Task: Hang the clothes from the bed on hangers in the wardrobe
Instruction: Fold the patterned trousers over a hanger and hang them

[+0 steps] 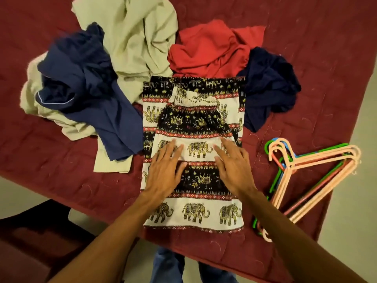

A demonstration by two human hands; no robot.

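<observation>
An elephant-print garment [193, 209] in black, white and red bands lies folded flat on the maroon bedspread [61, 180], directly in front of me. My left hand [164, 172] rests flat on it with straight, spread fingers. My right hand [232, 166] lies flat beside it on the same garment, a hand's width to the right. Neither hand grips the cloth. A stack of plastic hangers [306, 174], peach, green and pink, lies on the bed to the right of the garment.
More clothes are heaped beyond the garment: a blue shirt [91, 99] at the left, a beige piece [134, 37] behind it, a red one [212, 48] at centre back, a dark navy one [269, 86] at the right. A pale floor [359, 180] shows past the bed's right edge.
</observation>
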